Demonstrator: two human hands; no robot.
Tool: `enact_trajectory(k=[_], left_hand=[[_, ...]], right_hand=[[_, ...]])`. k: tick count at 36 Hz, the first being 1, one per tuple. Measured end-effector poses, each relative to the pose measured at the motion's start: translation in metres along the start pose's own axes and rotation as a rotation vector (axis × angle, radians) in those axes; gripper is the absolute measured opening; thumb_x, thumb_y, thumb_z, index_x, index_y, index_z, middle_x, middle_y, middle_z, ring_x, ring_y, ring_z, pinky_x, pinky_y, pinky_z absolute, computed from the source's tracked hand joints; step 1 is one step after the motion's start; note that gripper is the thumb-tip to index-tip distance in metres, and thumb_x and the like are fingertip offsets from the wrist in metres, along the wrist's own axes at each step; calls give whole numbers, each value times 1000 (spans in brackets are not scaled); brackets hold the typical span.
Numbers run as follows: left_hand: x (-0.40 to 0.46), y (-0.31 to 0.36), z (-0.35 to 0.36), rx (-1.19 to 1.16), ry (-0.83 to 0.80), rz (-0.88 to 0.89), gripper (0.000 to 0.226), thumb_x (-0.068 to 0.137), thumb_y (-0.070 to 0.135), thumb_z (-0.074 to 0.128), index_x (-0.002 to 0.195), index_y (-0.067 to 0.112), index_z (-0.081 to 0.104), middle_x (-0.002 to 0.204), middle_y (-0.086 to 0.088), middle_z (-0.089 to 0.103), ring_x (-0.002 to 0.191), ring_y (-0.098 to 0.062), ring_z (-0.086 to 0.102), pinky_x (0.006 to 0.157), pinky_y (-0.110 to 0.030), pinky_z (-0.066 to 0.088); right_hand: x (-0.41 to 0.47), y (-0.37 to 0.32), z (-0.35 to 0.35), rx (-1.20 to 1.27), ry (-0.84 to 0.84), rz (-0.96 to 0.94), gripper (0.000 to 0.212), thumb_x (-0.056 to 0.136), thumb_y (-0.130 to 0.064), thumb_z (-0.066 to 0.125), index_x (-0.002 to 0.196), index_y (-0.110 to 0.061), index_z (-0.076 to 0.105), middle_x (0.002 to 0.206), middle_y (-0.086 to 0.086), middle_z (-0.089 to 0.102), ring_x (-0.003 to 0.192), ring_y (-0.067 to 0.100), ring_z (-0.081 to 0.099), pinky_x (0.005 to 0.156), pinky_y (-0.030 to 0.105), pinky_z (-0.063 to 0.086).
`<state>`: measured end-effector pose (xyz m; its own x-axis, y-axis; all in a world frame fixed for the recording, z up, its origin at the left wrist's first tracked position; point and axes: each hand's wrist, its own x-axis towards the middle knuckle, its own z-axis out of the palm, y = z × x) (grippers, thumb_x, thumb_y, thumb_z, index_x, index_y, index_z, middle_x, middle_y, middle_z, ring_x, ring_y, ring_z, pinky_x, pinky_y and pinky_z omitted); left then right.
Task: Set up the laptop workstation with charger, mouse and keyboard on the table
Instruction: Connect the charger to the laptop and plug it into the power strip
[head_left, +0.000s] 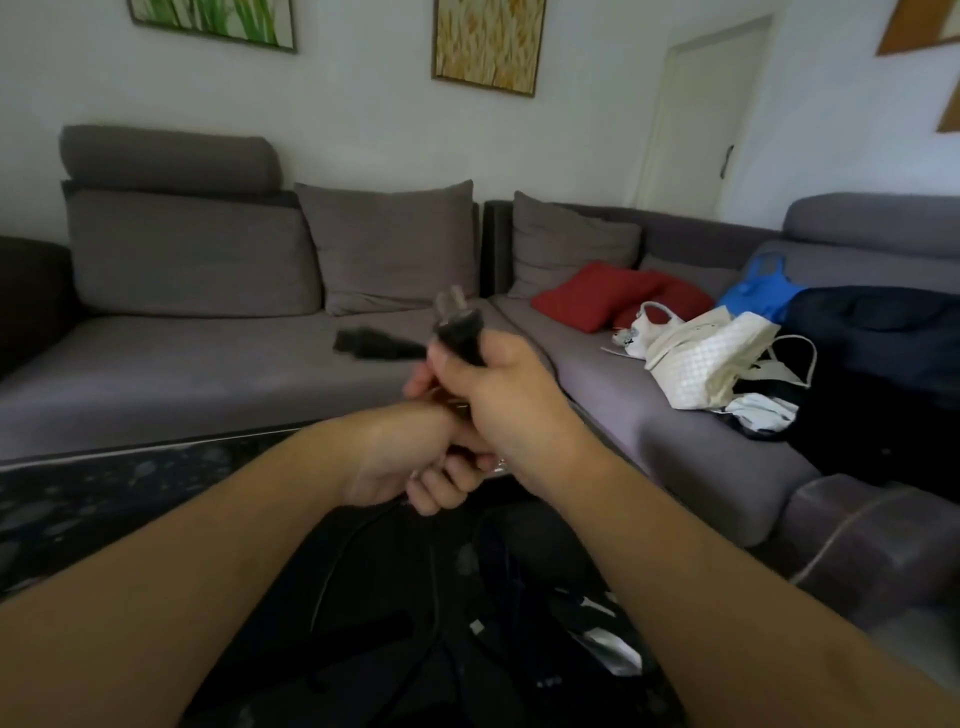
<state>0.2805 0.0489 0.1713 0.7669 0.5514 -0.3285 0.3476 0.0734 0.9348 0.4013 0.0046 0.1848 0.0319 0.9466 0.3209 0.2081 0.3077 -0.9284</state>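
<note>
Two hands: both raised over a dark speckled table (78, 499), both busy with the charger lead.
Left hand (410, 457): fingers curled round a thin black cable (358, 540) that trails down to a dark bag (467, 649).
Black connector end (369, 344): blurred, sticking out leftward.
Right hand (498, 384): fist closed on a black mains plug (457, 322), prongs up.
Progress: early, I judge; charger not plugged in, laptop, mouse and keyboard unseen.
</note>
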Motion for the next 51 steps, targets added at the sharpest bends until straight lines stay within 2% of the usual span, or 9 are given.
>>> enact_trajectory(k=[4, 8, 14, 18, 23, 27, 36, 43, 51], left_hand=[[29, -2, -11, -322, 85, 254, 20, 88, 23, 64, 95, 6, 70, 84, -11, 65, 72, -18, 62, 61, -25, 54], [67, -24, -40, -661, 457, 421, 16, 95, 17, 62, 95, 6, 74, 95, -12, 74, 93, -25, 73, 89, -36, 58], [148, -72, -45, 117, 766, 262, 22, 94, 3, 65, 90, 22, 75, 88, -2, 75, 79, -16, 68, 74, -31, 54], [191, -84, -35, 544, 712, 168, 18, 95, 23, 70, 112, 29, 72, 107, 7, 74, 98, -14, 70, 95, -34, 57], [235, -92, -12, 963, 524, 10, 75, 88, 59, 72, 148, 18, 49, 144, -4, 50, 131, -28, 49, 110, -43, 46], [253, -99, -3, 1188, 537, -57, 64, 92, 46, 70, 146, 20, 47, 147, -7, 41, 136, -30, 38, 114, -44, 36], [266, -97, -21, 1063, 459, -181, 70, 89, 60, 69, 141, 19, 49, 134, -8, 51, 125, -31, 51, 105, -45, 47], [235, -87, -13, 900, 629, 175, 86, 82, 40, 84, 152, 23, 37, 140, 3, 38, 135, -22, 36, 116, -45, 39], [177, -67, 4, 692, 542, 526, 76, 77, 15, 90, 140, 32, 50, 131, 22, 45, 122, 5, 50, 98, 0, 36]], right_hand=[[36, 10, -55, 370, 240, 52, 27, 110, -14, 50, 84, -9, 60, 55, -3, 46, 45, 11, 39, 45, 26, 34], [57, -2, -139, 605, 308, 83, 28, 112, -22, 43, 91, -10, 58, 53, -7, 35, 38, 6, 22, 37, 21, 18], [76, -28, -238, 540, 504, -130, 29, 110, -28, 46, 91, -14, 62, 57, -7, 25, 50, 11, 12, 45, 26, 17], [73, -21, -272, 179, 578, -144, 30, 104, -44, 57, 97, -18, 70, 56, -7, 26, 52, 13, 14, 47, 28, 17], [66, 26, -273, -420, 627, -129, 16, 97, -27, 73, 93, -11, 74, 44, -14, 51, 38, -1, 40, 41, 17, 33], [47, 89, -254, -731, 389, 6, 27, 91, -19, 79, 67, -19, 67, 55, -7, 61, 41, 0, 48, 44, 17, 41], [20, 164, -219, -552, 294, 299, 30, 96, -20, 73, 67, -12, 70, 75, 7, 78, 68, 3, 68, 70, 22, 42], [19, 171, -226, -358, 354, 322, 25, 97, -22, 71, 82, -2, 71, 62, 8, 67, 72, 24, 70, 86, 37, 54], [-1, 132, -210, -245, 278, 196, 18, 93, -28, 78, 76, -22, 78, 62, -11, 70, 63, 3, 65, 71, 29, 50]])
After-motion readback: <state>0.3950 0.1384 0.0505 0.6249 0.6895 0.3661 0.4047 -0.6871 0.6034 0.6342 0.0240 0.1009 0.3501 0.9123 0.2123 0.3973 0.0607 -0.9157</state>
